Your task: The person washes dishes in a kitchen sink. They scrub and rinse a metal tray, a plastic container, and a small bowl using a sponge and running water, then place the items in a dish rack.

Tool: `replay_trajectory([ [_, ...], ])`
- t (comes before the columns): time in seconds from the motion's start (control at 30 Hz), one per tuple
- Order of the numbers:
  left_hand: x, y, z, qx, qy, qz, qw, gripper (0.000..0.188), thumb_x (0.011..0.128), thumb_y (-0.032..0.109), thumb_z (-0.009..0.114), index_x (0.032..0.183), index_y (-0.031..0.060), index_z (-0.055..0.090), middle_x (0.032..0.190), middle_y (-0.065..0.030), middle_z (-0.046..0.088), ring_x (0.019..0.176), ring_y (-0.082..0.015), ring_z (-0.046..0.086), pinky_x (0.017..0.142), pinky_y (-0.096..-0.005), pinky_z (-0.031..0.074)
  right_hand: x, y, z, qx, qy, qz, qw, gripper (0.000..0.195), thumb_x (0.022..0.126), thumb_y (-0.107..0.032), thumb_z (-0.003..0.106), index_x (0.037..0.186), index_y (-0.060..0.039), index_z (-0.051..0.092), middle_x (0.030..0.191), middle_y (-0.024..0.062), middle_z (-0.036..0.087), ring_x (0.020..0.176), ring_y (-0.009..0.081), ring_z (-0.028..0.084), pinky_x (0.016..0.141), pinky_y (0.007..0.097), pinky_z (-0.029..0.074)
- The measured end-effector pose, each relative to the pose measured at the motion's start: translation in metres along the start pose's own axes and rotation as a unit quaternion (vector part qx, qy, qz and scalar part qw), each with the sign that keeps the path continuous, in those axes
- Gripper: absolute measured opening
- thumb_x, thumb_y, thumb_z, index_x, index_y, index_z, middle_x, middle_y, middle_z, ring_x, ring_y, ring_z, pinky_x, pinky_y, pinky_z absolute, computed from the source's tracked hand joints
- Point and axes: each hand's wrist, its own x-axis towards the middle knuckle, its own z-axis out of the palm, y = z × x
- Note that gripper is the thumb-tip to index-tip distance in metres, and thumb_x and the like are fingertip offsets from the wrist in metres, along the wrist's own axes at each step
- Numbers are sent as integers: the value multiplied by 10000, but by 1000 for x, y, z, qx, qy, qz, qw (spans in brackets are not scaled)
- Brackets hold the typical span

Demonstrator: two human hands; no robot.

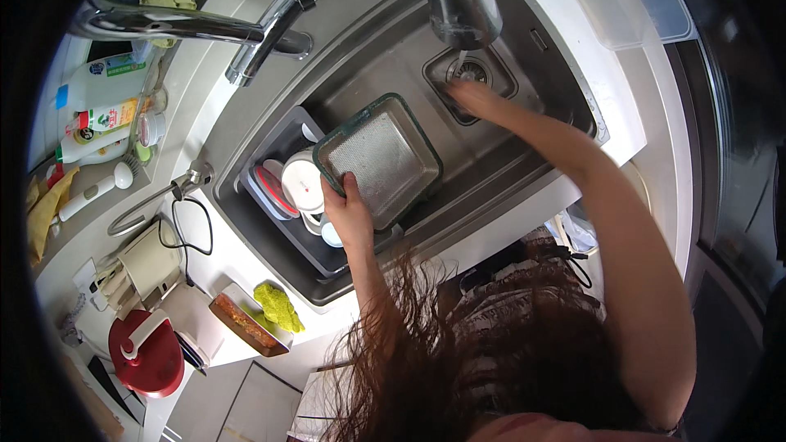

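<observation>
My left hand (350,212) holds a rectangular metal tray with a dark green rim (379,162) by its near left edge, tilted over the stainless steel sink (393,61). At the drain basket (470,73), my right hand (474,98) is under a thin stream of water from the metal faucet head (465,18). Its fingers are blurred, so I cannot tell whether they hold anything. Left of the tray, a grey basin (295,242) in the sink holds a white round lid or dish (302,183), a red-rimmed container (275,189) and other dishes.
A second chrome faucet (184,21) reaches over the sink's back edge. Bottles (104,86) and a white-handled brush (92,196) line the left ledge. On the left counter are a filled loaf-shaped container (249,325), a green cloth (277,308) and a red lidded pot (147,353).
</observation>
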Motion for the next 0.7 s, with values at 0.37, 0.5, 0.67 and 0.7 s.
replay_trajectory([
  [0.37, -8, -4, 2, 32, -4, 1, 999, 273, 911, 128, 521, 1131, -32, 494, 842, -160, 612, 744, -214, 562, 710, -312, 450, -22, 5, -10, -105, -146, 80, 980, 230, 730, -102, 587, 945, -25, 614, 987, 137, 556, 946, 275, 561, 730, 374, 524],
  [0.5, -7, -5, 7, 58, -12, -17, 998, 274, 909, 130, 522, 1123, -38, 491, 820, -202, 613, 717, -253, 579, 680, -336, 457, -14, -18, -11, -61, -53, -48, 996, 290, 727, -66, 579, 1014, -42, 549, 1002, 135, 526, 958, 286, 554, 744, 368, 525],
  [0.67, -6, -4, 12, 70, -11, 9, 997, 300, 909, 132, 527, 1157, -32, 488, 834, -196, 621, 733, -256, 590, 701, -333, 460, 61, 20, -16, -68, 86, -72, 991, 276, 745, -72, 567, 1017, -30, 548, 1040, 128, 513, 980, 301, 540, 804, 365, 503],
  [0.7, -5, -4, 12, 64, -3, 23, 998, 305, 909, 132, 529, 1165, -29, 487, 839, -194, 624, 735, -256, 590, 705, -332, 461, 66, 32, -17, -65, 106, -106, 987, 237, 749, -84, 568, 980, -32, 562, 1024, 114, 522, 961, 301, 550, 781, 366, 514],
])
